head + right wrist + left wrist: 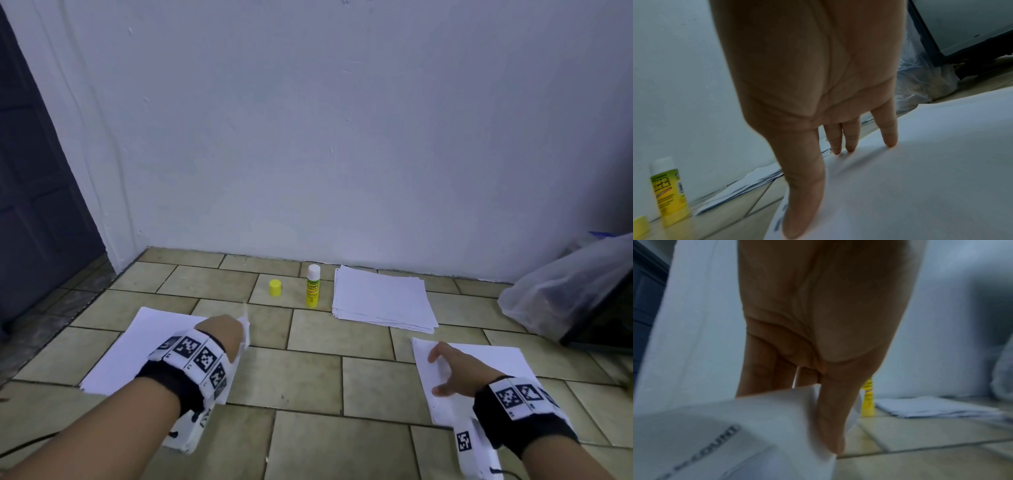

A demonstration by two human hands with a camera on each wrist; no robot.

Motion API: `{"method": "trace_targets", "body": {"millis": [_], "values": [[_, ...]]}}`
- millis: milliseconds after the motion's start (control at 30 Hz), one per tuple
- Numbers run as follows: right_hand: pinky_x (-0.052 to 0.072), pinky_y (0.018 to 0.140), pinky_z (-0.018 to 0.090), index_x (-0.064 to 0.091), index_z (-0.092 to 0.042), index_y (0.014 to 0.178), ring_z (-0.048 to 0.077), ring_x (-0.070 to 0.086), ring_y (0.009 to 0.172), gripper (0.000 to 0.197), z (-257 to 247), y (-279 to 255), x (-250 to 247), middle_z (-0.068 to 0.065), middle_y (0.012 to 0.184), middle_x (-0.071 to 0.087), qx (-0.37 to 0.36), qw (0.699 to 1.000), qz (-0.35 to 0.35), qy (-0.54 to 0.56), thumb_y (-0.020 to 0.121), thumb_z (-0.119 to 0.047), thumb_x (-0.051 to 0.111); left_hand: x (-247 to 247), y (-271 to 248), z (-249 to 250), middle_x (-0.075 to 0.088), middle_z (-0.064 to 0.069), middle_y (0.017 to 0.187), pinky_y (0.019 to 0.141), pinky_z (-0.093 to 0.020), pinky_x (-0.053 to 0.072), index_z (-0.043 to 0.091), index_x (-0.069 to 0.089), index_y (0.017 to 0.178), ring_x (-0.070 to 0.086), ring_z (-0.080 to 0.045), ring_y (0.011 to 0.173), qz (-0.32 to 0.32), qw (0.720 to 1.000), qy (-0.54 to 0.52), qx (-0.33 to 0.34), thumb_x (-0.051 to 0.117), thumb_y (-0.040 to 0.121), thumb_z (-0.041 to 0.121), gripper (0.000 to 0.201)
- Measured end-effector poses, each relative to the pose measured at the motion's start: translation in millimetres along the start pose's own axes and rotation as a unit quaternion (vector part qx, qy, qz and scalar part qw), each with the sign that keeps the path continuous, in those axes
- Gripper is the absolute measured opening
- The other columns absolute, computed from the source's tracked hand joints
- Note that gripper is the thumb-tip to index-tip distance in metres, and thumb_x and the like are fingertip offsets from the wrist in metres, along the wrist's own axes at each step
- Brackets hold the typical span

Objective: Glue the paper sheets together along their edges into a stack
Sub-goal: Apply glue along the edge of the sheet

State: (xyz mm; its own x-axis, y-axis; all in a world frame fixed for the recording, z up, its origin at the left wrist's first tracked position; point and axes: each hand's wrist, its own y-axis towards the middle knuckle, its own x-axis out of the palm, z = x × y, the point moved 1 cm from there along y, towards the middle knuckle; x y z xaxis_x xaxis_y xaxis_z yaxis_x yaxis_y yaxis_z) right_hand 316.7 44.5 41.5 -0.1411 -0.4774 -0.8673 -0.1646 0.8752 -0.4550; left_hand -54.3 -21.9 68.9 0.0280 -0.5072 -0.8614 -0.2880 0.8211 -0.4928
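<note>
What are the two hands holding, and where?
The left hand pinches the left sheet at its far right corner; the right hand presses flat on the right sheet.

"Glue Stick" on the yellow glue stick (313,286) label (smaller print unreadable)

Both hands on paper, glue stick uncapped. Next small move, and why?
Probably carry the left white sheet, whose corner the left hand pinches lifted, across onto the right white sheet that the right hand presses flat. The yellow glue stick stands apart with its yellow cap off, untouched.
</note>
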Motion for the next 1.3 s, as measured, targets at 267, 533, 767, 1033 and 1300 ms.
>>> {"method": "trace_targets", "body": {"millis": [267,533,767,1033,1300], "values": [[0.036,0.07,0.02,0.038,-0.029,0.112,0.012,0.046,0.1,0.049,0.3,0.2,-4.5,-0.007,0.112,0.042,0.003,1.0,-0.015,0.02,0.079,-0.027,0.074,12.2,-27.1,102.3,0.06,-0.012,0.121,0.086,-0.032,0.045,0.004,0.055,0.122,0.058,-0.027,0.111,0.036,0.983,0.023,0.181,0.059,0.094,0.032,0.04],[0.036,0.074,0.017,0.045,-0.022,0.087,0.015,0.048,0.099,0.015,-3.1,5.7,2.3,-0.001,0.112,0.043,-0.03,0.999,0.007,0.03,0.091,-0.023,0.059,22.2,-3.5,100.4,0.041,-0.014,0.145,0.109,-0.034,0.033,0.01,0.045,0.142,0.037,-0.029,0.134,0.003,0.971,0.009,0.239,0.04,0.1,0.01,0.042],[0.028,0.109,0.032,0.051,-0.034,0.083,0.028,0.021,0.141,0.018,-1.4,6.8,5.0,0.008,0.151,0.024,-0.023,0.999,0.042,-0.024,0.087,-0.025,0.067,31.3,6.5,82.3,0.01,-0.004,0.156,0.111,-0.039,0.031,0.035,0.026,0.15,0.004,-0.024,0.145,0.042,0.953,0.034,0.297,0.055,0.09,-0.002,0.076],[0.04,0.08,0.016,0.063,-0.031,0.079,0.014,0.054,0.101,0.017,-7.9,11.8,-0.8,0.003,0.114,0.057,-0.013,0.998,0.059,-0.018,0.091,-0.021,0.056,27.1,7.6,79.1,0.008,0.001,0.16,0.118,-0.032,0.014,0.029,0.019,0.153,0.01,-0.019,0.147,0.004,0.952,0.004,0.307,0.055,0.097,0.027,0.066],[0.04,0.069,0.017,0.071,-0.015,0.098,0.011,0.057,0.087,0.018,-62.7,31.1,-28.9,0.0,0.103,0.069,-0.079,0.992,0.094,0.016,0.089,-0.025,0.059,26.4,12.0,75.8,-0.012,0.002,0.161,0.118,-0.043,0.019,0.031,-0.001,0.154,-0.01,-0.027,0.148,-0.066,0.942,0.091,0.317,0.045,0.101,0.017,0.071]]}}
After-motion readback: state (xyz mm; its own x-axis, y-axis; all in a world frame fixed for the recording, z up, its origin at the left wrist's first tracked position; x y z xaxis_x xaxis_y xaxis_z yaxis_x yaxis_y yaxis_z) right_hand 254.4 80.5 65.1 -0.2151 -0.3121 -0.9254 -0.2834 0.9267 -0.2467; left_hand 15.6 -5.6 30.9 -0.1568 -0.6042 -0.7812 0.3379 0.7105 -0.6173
